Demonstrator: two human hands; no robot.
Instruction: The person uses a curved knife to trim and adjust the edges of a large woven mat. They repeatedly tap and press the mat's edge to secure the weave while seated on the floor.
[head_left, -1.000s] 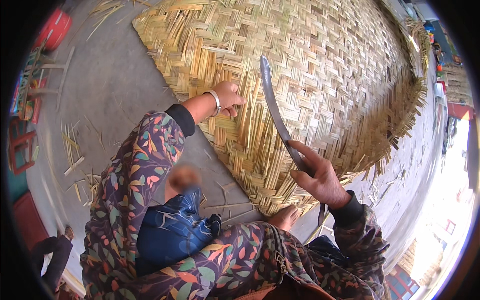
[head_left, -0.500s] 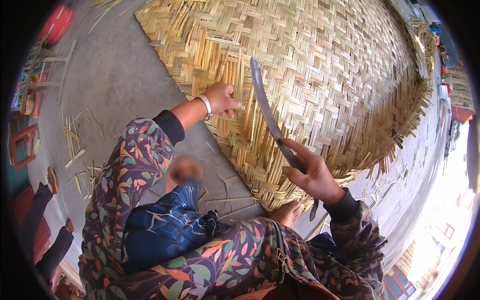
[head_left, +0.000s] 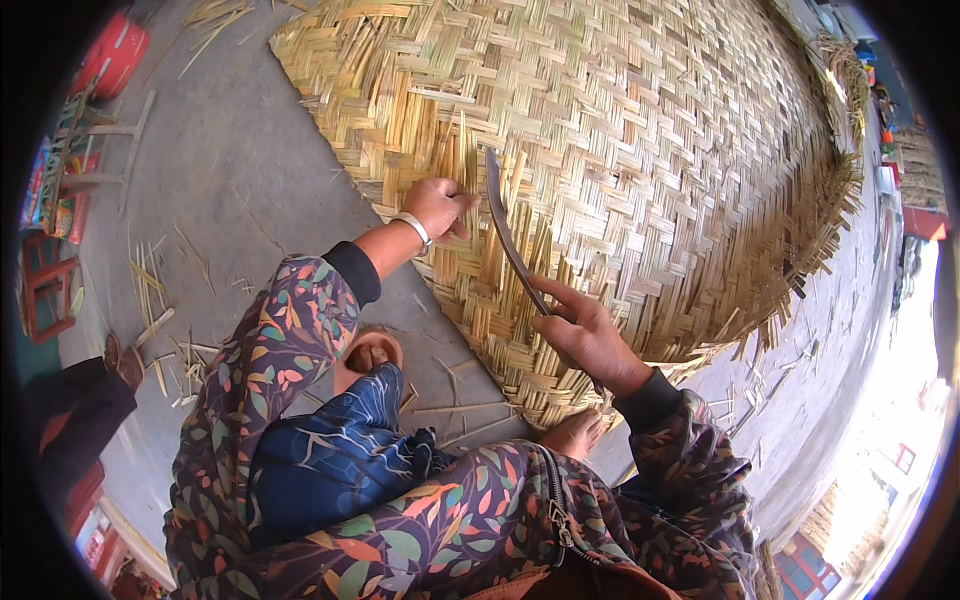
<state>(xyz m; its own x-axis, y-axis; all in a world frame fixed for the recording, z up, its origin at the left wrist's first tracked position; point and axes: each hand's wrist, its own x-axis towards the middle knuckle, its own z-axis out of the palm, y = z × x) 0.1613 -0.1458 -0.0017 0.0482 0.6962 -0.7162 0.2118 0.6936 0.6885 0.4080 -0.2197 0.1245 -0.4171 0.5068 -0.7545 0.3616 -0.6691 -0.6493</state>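
A large woven mat (head_left: 600,170) of flat, straw-coloured split strips lies before me, its near corner beside my bare foot. My left hand (head_left: 437,207), with a pale bangle at the wrist, is closed over the mat's left part. Its fingers pinch at a loose split strip (head_left: 463,155) that sticks up from the weave. In my right hand (head_left: 590,335) is a curved knife (head_left: 507,230) with a long dark blade. The blade points up and left over the mat, its tip just right of my left fingers. My right palm hides the knife's handle.
Cut strips (head_left: 150,285) litter the grey floor (head_left: 230,150) on the left. A wooden frame (head_left: 110,150) and a red container (head_left: 112,55) are at the far left. Another person's legs (head_left: 85,410) show at the left edge. My sandalled foot (head_left: 370,355) is left of the mat.
The knife has come left and its tip has dropped closer to my left hand. My left hand has shifted slightly downward. The other person's legs at the left have moved.
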